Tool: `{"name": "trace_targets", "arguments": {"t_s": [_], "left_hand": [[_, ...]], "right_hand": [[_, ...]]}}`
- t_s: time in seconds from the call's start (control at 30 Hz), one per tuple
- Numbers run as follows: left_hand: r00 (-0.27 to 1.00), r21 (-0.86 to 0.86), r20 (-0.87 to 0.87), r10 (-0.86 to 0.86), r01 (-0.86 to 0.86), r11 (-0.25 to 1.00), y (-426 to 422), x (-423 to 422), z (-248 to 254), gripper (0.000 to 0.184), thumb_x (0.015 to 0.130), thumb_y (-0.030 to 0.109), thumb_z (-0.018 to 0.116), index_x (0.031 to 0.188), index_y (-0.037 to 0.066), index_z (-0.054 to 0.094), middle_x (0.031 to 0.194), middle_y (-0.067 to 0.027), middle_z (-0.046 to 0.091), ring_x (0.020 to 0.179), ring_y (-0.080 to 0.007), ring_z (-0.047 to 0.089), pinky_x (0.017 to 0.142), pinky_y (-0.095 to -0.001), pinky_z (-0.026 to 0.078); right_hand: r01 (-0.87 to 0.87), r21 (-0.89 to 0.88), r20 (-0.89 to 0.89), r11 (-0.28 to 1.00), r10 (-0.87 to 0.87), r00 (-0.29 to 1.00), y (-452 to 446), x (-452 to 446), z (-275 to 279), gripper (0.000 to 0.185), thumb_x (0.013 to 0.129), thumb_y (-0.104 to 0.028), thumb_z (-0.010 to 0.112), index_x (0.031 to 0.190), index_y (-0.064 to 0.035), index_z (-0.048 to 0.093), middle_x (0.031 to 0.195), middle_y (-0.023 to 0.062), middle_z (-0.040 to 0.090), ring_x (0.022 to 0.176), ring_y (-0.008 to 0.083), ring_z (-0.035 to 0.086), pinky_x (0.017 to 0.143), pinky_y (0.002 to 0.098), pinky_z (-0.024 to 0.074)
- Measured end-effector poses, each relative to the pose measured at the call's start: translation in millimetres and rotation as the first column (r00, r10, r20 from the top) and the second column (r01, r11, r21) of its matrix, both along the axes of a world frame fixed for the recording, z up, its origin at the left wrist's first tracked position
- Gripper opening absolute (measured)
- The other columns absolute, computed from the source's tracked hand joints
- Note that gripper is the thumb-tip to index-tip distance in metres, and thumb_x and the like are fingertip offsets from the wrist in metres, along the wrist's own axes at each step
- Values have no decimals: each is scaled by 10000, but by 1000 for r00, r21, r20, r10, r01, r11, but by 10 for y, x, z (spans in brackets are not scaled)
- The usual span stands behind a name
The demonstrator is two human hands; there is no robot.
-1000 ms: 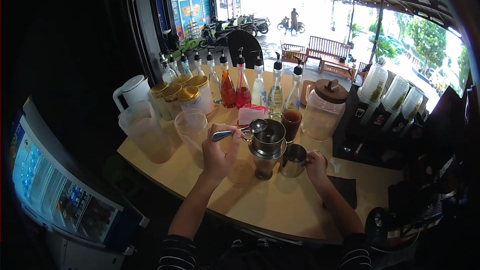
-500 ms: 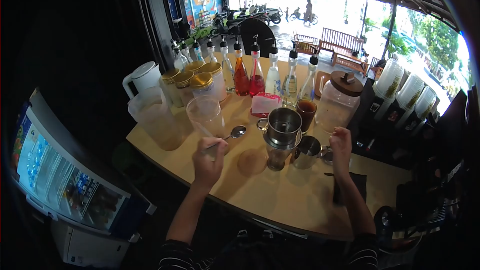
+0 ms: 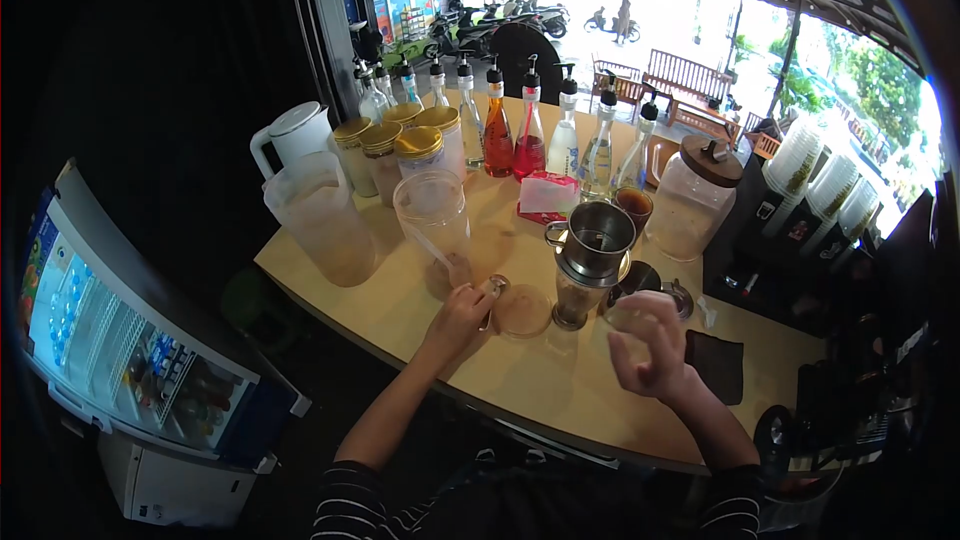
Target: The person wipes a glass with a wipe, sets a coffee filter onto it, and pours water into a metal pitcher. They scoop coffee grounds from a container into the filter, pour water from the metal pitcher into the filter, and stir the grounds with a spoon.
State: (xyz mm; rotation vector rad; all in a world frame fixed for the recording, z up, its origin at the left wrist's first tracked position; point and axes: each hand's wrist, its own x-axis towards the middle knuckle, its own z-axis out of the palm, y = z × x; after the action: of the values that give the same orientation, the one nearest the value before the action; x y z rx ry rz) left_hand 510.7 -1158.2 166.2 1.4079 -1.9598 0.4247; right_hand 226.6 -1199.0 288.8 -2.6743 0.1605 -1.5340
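Note:
My left hand [image 3: 462, 312] is closed at the near side of the table, with the spoon [image 3: 497, 285] at its fingers, beside a round clear lid [image 3: 522, 311] and the tall clear container [image 3: 433, 215]. My right hand [image 3: 648, 348] is raised, fingers curled apart with nothing between them, in front of the metal cup [image 3: 636, 280], which it partly hides. Between my hands a metal drip filter [image 3: 598, 237] sits on top of a glass [image 3: 577, 297]. Behind it stand a glass of brown drink [image 3: 633, 204] and a pink and white packet [image 3: 549, 195].
Pump bottles [image 3: 530, 140] line the table's far side. Gold-lidded jars [image 3: 418, 143], a cloudy pitcher [image 3: 325, 220] and a white jug [image 3: 294, 136] stand left. Right are a wooden-lidded jar [image 3: 693, 202], stacked cups [image 3: 795, 155] and a dark cloth [image 3: 715, 365].
The spoon has come away from the filter and down to the table's near side in my left hand. My right hand has let go of the metal cup and moved nearer to me.

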Motion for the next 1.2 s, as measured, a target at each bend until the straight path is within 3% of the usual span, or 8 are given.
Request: {"name": "trace_targets", "arguments": {"t_s": [0.33, 0.5, 0.73, 0.83, 0.9, 1.07, 1.13, 1.2], "left_hand": [[946, 214, -317, -70, 143, 966, 186, 159, 26, 141, 785, 51, 631, 916, 9, 597, 795, -131, 585, 755, -316, 586, 793, -397, 472], [723, -157, -674, 149, -338, 928, 328, 296, 8, 563, 699, 163, 784, 1141, 6, 474, 1105, -177, 540, 1063, -307, 533, 900, -408, 431], [583, 102, -804, 115, -56, 993, -63, 611, 75, 890, 594, 209, 856, 1290, -3, 345, 1232, -180, 469, 1200, -290, 449, 1011, -390, 373], [469, 317, -859, 206, 171, 933, 3, 575, 252, 879, 595, 171, 837, 1298, -7, 339, 1272, -186, 435, 1192, -293, 454, 1009, -396, 375], [496, 102, -866, 58, 63, 993, -61, 591, 85, 836, 599, 114, 792, 1297, 0, 346, 1279, -184, 419, 1186, -307, 457, 1012, -395, 376], [644, -38, -765, -15, -23, 999, -132, 679, -96, 833, 569, 61, 743, 1302, 17, 351, 1246, -169, 432, 1182, -331, 458, 1012, -402, 384], [691, -45, -723, -6, -38, 998, -93, 691, -54, 840, 558, 52, 733, 1306, 27, 352, 1239, -167, 433, 1183, -337, 456, 1013, -405, 385], [722, -89, -689, -61, 0, 996, -73, 690, -27, 856, 544, 52, 737, 1310, 50, 356, 1245, -164, 433, 1187, -345, 454, 1014, -411, 387]], "right_hand": [[-143, 13, -151, 990, 143, 978, 128, 982, 259, 279, 699, 60, 577, 967, -21, 573, 1073, 147, 532, 870, 298, 582, 744, 383, 476], [-220, 203, -136, 954, 250, 959, -72, 1656, 511, 179, 763, 38, 517, 935, 15, 562, 996, 189, 573, 855, 337, 596, 762, 407, 476], [28, 355, -407, 935, 128, 905, -419, 2296, 586, 237, 748, 12, 466, 903, 65, 637, 812, 225, 647, 814, 359, 643, 749, 395, 507], [145, 310, -588, 940, 70, 806, -493, 2374, 674, 233, 764, -34, 492, 897, 74, 650, 788, 208, 669, 748, 308, 679, 695, 366, 540], [334, 411, -833, 848, 201, 515, -520, 2365, 751, 227, 794, -88, 524, 875, 82, 651, 776, 175, 683, 690, 239, 697, 657, 321, 560], [539, 536, -843, 650, 379, 382, -594, 2407, 428, 273, 845, -177, 524, 885, 52, 666, 819, 136, 694, 630, 193, 683, 579, 301, 559], [52, -41, -997, 998, -45, 64, -748, 2528, 190, 245, 839, -154, 554, 982, -11, 691, 916, 113, 700, 732, 216, 697, 635, 317, 582], [306, 168, -984, 937, 142, 103, -773, 2626, -5, 247, 822, -210, 568, 941, -33, 692, 878, 83, 689, 711, 198, 671, 629, 326, 550]]}}
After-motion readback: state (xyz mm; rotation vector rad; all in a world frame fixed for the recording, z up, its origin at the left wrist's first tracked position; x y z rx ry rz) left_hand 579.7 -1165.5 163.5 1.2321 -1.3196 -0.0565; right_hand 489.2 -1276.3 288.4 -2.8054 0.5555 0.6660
